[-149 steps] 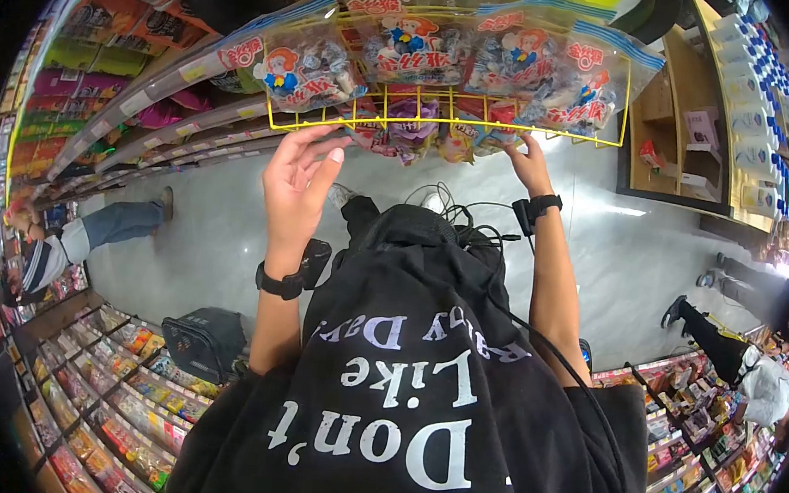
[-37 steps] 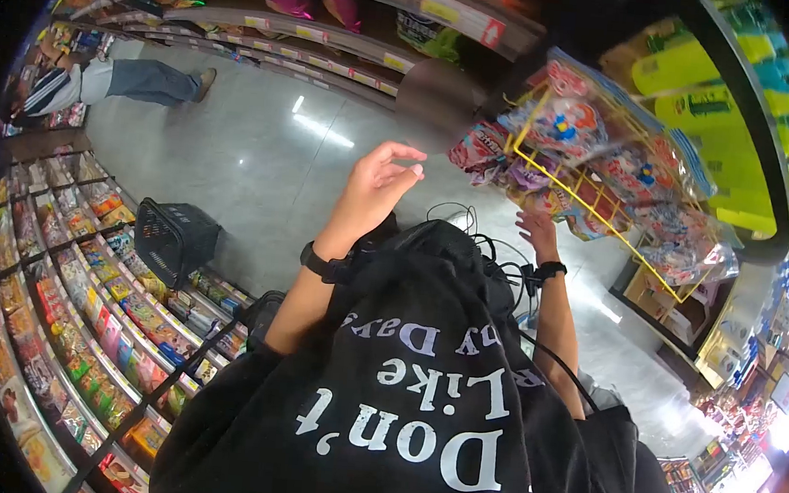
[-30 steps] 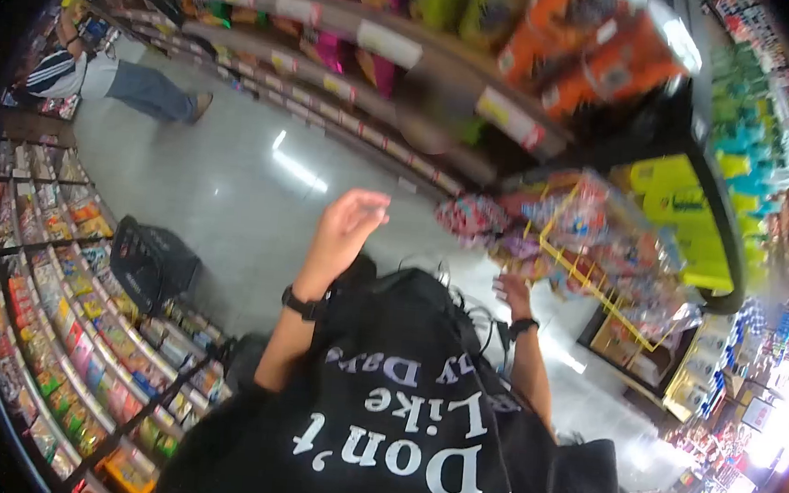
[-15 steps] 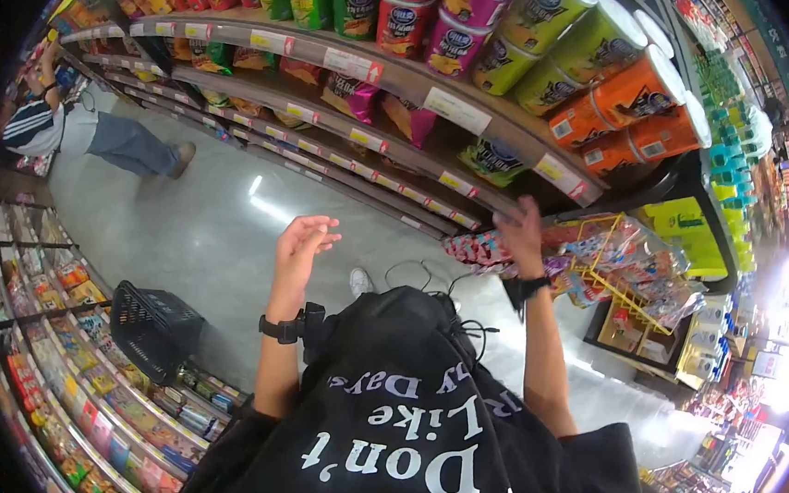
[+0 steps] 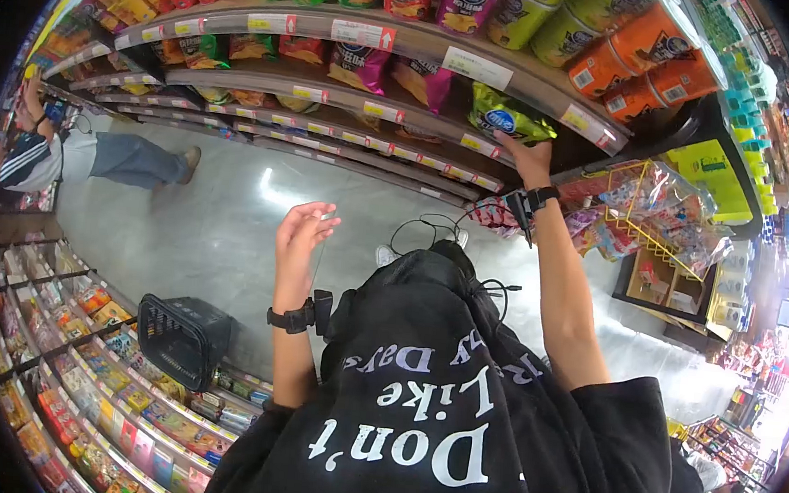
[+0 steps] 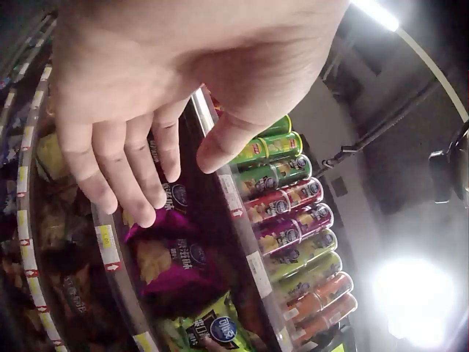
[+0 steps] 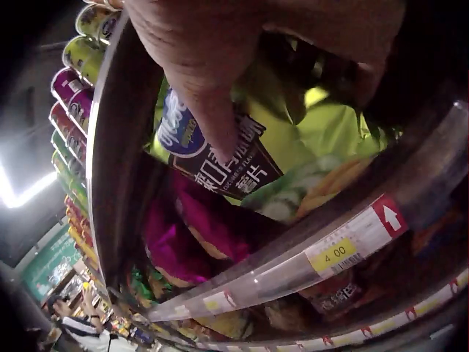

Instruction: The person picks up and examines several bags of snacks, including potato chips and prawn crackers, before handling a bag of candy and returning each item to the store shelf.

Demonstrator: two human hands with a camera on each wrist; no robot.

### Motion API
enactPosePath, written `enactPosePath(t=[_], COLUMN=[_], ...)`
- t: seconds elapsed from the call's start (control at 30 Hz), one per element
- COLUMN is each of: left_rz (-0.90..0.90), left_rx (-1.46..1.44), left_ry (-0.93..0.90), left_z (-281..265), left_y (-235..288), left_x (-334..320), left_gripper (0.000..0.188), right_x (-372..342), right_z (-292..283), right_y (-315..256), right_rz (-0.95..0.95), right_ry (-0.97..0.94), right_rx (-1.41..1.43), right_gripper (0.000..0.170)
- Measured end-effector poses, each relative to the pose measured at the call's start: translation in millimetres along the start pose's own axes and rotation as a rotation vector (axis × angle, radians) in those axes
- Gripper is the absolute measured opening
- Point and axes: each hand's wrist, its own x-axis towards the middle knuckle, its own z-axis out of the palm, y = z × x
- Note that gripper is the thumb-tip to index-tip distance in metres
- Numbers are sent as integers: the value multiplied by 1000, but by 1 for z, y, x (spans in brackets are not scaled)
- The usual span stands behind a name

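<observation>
My right hand (image 5: 527, 159) reaches onto the shelf under the canisters and grips a green bag of potato chips (image 5: 498, 114) at its right end. In the right wrist view my thumb presses on the printed front of the chip bag (image 7: 256, 158), and the fingers curl over it, partly in shadow. My left hand (image 5: 303, 236) hangs in front of the body, fingers loosely bent and holding nothing. Beside the green bag stand magenta chip bags (image 5: 360, 66) on the same shelf. In the left wrist view, the left hand (image 6: 183, 81) overlaps the shelves.
Chip canisters (image 5: 469, 4) line the shelf above, behind a price-tag edge (image 5: 365, 35). A yellow wire rack (image 5: 650, 234) with hanging candy bags projects at the right. A black basket (image 5: 185, 337) sits at lower left, and another person (image 5: 124, 156) stands at far left.
I have turned from the wire rack to the chip shelves. My right hand has left the rack, moved up to the shelf and taken hold of the green chip bag. The left hand stays free.
</observation>
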Motion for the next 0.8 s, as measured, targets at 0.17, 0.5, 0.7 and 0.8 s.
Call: enactPosePath(t=[0.17, 0.5, 0.7, 0.8], left_rz=[13, 128, 272, 189], left_rx=[-29, 87, 392, 330], left_ry=[-14, -287, -568, -533], left_z=[3, 39, 79, 91], left_y=[-1, 3, -3, 6], left_x=[-3, 3, 1, -7], left_gripper=[27, 61, 93, 88], right_x=[-24, -127, -158, -164], right_z=[-3, -36, -34, -27], right_y=[2, -139, -153, -159], right_rz=[-336, -445, -239, -176], right_ry=[48, -322, -398, -406], right_rx=[-250, -124, 193, 278], right_gripper=[55, 58, 61, 64])
